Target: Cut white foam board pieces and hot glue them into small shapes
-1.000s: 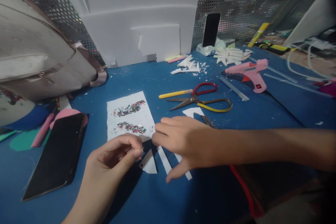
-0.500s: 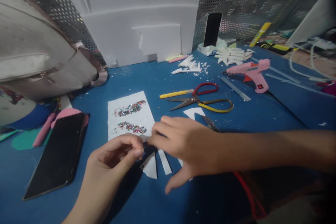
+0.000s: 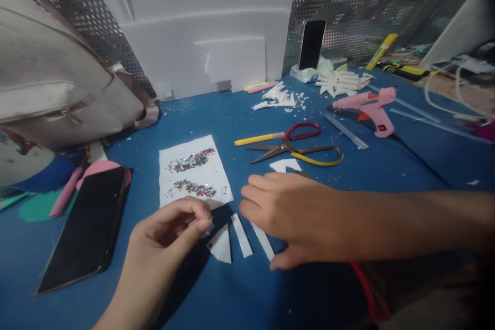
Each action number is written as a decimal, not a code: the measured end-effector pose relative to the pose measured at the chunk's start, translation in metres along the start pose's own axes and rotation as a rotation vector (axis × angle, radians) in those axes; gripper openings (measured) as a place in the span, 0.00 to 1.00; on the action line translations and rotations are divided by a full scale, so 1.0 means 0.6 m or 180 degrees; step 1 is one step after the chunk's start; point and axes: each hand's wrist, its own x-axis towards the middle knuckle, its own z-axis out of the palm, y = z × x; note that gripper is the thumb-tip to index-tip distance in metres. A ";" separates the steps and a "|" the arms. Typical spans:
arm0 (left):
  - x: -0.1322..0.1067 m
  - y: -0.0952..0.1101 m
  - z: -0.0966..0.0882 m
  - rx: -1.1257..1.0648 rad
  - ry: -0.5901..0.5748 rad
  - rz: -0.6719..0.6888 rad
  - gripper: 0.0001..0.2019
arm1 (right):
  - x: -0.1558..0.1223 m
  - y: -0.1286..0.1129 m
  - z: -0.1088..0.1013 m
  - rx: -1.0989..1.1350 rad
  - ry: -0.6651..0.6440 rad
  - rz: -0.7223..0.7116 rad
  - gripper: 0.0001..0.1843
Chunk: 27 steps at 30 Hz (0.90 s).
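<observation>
My left hand (image 3: 170, 242) is closed in a pinch near the paper's lower edge; the tiny thing at its thumb and fingertip is too small to name. Fingers bent and thumb held apart, my right hand (image 3: 286, 214) hovers over or rests on the table, open, partly covering a white strip (image 3: 263, 241). Between the hands lie a second white strip (image 3: 242, 236) and a fan-shaped white piece (image 3: 221, 245). Two heaps of multicoloured glitter (image 3: 192, 161) lie on a white paper (image 3: 166, 165). Behind my right hand, a cut white scrap (image 3: 284, 165) shows beside a mostly hidden dark tool.
Scissors (image 3: 286, 148) and a yellow stick (image 3: 257, 139) lie beyond my right hand. A pink glue gun (image 3: 373, 105) is at the right, its cord trailing. At the left are a dark phone (image 3: 83, 232) and a pale bag (image 3: 65, 72). A white board (image 3: 162, 46) stands behind.
My right hand has moved right, away from my left fingertips, uncovering the paper's corner and more of the white strips. My left hand keeps its pinch in the same place.
</observation>
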 end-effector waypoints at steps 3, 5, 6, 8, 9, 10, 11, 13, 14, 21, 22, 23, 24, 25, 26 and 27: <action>-0.002 0.000 0.000 0.0020 0.0014 0.0012 0.07 | 0.004 0.005 0.004 -0.0066 0.0155 0.0019 0.28; -0.003 -0.001 -0.001 0.0048 0.0026 0.0004 0.07 | 0.007 0.009 0.010 -0.0119 0.0269 -0.0007 0.28; -0.003 -0.001 -0.001 0.0064 0.0019 0.0013 0.07 | 0.008 0.011 0.013 -0.0125 0.0302 -0.0031 0.28; -0.002 -0.002 -0.001 0.0106 -0.0014 0.0067 0.06 | 0.008 0.014 0.011 -0.0096 0.0305 -0.0081 0.29; -0.001 -0.002 -0.001 0.0130 -0.0024 0.0109 0.06 | 0.006 0.015 0.005 -0.0085 0.0290 -0.0097 0.29; 0.000 -0.002 -0.001 0.0162 -0.0018 0.0148 0.06 | 0.003 0.016 -0.003 -0.0072 0.0274 -0.0095 0.28; 0.000 -0.002 0.000 0.0200 0.0000 0.0189 0.06 | -0.002 0.017 -0.014 -0.0055 0.0269 -0.0056 0.27; 0.002 0.001 0.001 0.0288 0.0041 0.0297 0.05 | -0.019 0.018 -0.038 -0.0006 0.0342 0.0097 0.26; 0.002 0.003 0.002 0.0345 0.0041 0.0344 0.05 | -0.030 0.018 -0.049 0.0031 0.0400 0.0183 0.25; 0.031 0.058 0.045 0.0733 -0.0597 0.0707 0.05 | -0.107 0.012 -0.034 0.0860 0.0065 -0.0138 0.06; 0.046 0.070 0.059 0.0777 -0.0700 0.0822 0.05 | -0.110 0.012 -0.021 0.0872 0.0150 -0.0258 0.05; 0.065 0.082 0.075 0.0783 -0.0712 0.1001 0.05 | -0.111 0.013 -0.006 0.0855 0.0330 -0.0362 0.05; 0.090 0.094 0.092 0.0860 -0.0756 0.1176 0.05 | -0.110 0.015 0.007 0.0823 0.0553 -0.0471 0.06; 0.119 0.104 0.111 0.1006 -0.0789 0.1392 0.06 | -0.108 0.017 0.020 0.0783 0.0761 -0.0581 0.08; 0.152 0.113 0.130 0.1161 -0.0846 0.1702 0.06 | -0.105 0.020 0.031 0.0769 0.0895 -0.0681 0.09; 0.189 0.121 0.149 0.1216 -0.0839 0.1844 0.05 | -0.103 0.023 0.040 0.0784 0.1004 -0.0790 0.10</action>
